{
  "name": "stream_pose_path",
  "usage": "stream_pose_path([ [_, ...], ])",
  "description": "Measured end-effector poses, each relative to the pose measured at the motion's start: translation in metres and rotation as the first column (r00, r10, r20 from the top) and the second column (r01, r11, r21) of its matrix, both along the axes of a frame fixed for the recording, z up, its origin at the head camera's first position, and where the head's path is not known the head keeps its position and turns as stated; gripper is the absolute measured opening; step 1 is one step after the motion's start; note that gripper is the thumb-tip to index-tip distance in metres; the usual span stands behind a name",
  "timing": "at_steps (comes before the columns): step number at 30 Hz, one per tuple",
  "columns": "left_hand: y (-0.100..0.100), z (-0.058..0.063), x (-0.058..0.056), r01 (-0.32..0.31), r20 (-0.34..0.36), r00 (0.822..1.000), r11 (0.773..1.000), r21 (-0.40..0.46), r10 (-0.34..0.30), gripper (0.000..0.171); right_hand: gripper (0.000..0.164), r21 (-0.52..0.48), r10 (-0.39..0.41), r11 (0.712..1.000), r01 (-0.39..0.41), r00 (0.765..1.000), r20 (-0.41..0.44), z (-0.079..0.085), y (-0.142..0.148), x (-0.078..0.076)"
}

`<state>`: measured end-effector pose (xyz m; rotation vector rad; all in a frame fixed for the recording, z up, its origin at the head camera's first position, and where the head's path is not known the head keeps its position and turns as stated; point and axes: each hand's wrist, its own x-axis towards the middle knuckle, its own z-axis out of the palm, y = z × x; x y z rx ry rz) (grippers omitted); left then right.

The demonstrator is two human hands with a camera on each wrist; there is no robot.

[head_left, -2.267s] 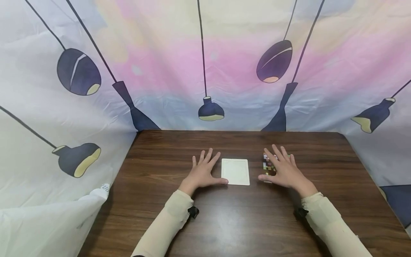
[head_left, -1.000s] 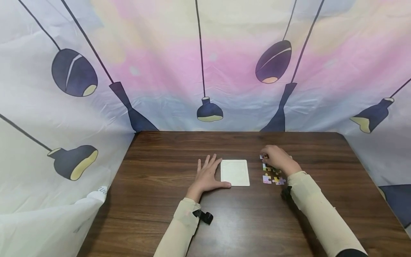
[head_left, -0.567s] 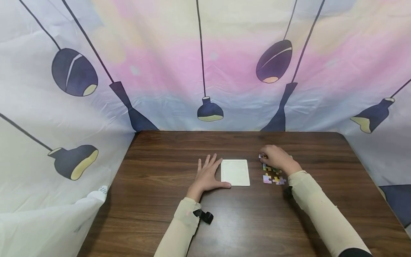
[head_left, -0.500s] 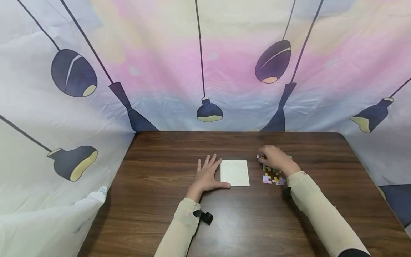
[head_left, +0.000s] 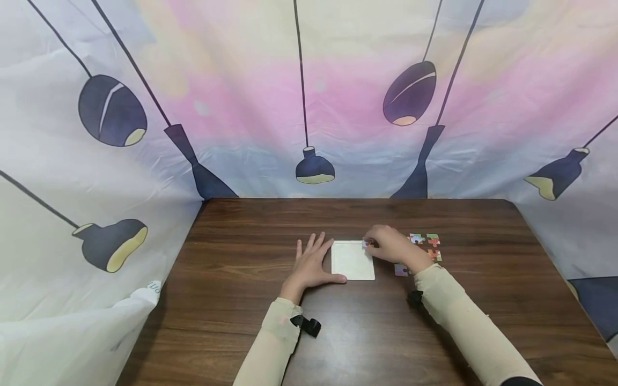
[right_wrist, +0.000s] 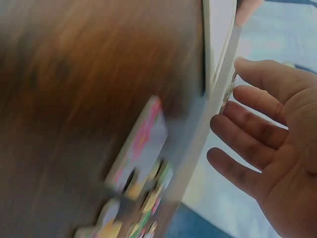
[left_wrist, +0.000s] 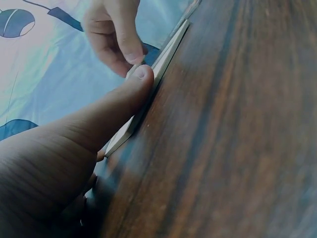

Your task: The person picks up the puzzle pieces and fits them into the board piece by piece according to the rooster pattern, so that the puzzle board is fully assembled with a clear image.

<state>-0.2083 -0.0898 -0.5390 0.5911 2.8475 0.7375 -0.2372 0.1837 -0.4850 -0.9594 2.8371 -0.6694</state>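
A square white puzzle tray (head_left: pixel 351 264) with a raised rim lies flat on the table. My left hand (head_left: pixel 311 265) rests at its left side, fingers spread and straight, the thumb lying along the near edge. Over the tray's far right corner, my right hand (head_left: pixel 393 248) pinches a small jigsaw piece (head_left: pixel 365 244) between thumb and fingers. The right wrist view shows this jigsaw piece (right_wrist: pixel 228 93) edge-on, held beside the tray rim (right_wrist: pixel 223 59), with the other fingers loosely bent.
Several loose jigsaw pieces (head_left: pixel 433 239) lie right of the tray, some hidden under my right hand and wrist. One lilac piece (head_left: pixel 401 269) sits nearest to the tray. Beyond the brown wooden table (head_left: pixel 270 220) hangs a cloth backdrop (head_left: pixel 241 161) printed with lamps.
My right hand has gone from the loose pieces leftward to the tray's far right corner, carrying a jigsaw piece. Earlier, my left hand settled against the tray; it has since stayed still.
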Motion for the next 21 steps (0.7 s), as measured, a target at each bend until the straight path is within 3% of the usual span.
stream_pose_path([
  [12, 0.000, 0.000, 0.000, 0.000, -0.001, 1.000, 1.000, -0.008, 0.000, 0.118, 0.021, -0.035, 0.027, 0.999, -0.027, 1.000, 0.008, -0.004, -0.024, 0.002],
  [21, 0.000, 0.001, 0.001, 0.003, -0.001, 1.000, 1.000, -0.004, -0.003, 0.118, 0.021, -0.005, 0.073, 0.997, -0.073, 0.997, 0.002, -0.006, -0.039, 0.003],
])
